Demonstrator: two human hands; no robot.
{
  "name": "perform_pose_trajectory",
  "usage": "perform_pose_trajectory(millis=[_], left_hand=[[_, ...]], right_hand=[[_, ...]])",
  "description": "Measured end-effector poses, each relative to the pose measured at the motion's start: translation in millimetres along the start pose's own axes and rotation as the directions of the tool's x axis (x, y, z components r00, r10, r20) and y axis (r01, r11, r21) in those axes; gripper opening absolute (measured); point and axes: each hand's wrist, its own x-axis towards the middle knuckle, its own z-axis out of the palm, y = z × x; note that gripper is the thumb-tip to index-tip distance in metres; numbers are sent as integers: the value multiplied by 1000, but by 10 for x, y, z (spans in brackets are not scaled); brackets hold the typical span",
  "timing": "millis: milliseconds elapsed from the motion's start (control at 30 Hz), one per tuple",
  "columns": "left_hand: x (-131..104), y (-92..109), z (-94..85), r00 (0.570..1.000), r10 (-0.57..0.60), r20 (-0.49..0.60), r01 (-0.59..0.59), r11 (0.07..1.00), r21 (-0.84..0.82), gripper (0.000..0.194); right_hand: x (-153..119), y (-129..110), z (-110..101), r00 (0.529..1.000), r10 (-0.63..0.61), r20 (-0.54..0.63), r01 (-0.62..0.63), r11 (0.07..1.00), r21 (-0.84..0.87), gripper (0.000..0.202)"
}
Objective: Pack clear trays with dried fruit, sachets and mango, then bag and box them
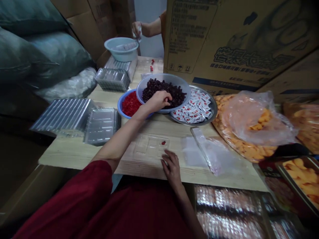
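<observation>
My left hand [160, 100] reaches into a pale translucent bowl [184, 87] of small, dark, glossy pieces [159, 87] that look like dried fruit. Its fingers are curled together at the pieces; what they pinch is hidden. Below, a transparent plastic tray [147, 146] with compartments lies flat on the table, one dark red piece [163, 143] in its right part. At the tray's lower right edge rests my right hand [171, 166], its fingers apart and holding nothing. A blue bowl [120, 109] of bright red pieces [131, 105] sits under the pale bowl's left side.
A metal dish [213, 111] holds small white-and-red packets. Transparent trays are stacked at left [101, 124]. Plastic film [204, 152] lies at right, beside bagged orange pieces [249, 142]. Behind, a large carton [199, 43] stands near a co-worker's hand [137, 29] above a light-blue basin [122, 54].
</observation>
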Motion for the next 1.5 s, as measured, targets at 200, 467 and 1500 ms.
perform_pose_trajectory(millis=[200, 467, 1500], left_hand=[[224, -38, 93, 999, 37, 39, -37, 999, -4, 13], [-1075, 578, 162, 997, -60, -51, 35, 915, -403, 21], [-1942, 353, 894, 976, -8, 218, 11, 1000, -15, 17]], right_hand=[[9, -17, -11, 1000, 2, -8, -2, 1000, 19, 24], [6, -19, -33, 1000, 18, -12, -18, 999, 30, 22], [51, -51, -75, 998, 59, 23, -60, 998, 29, 12]])
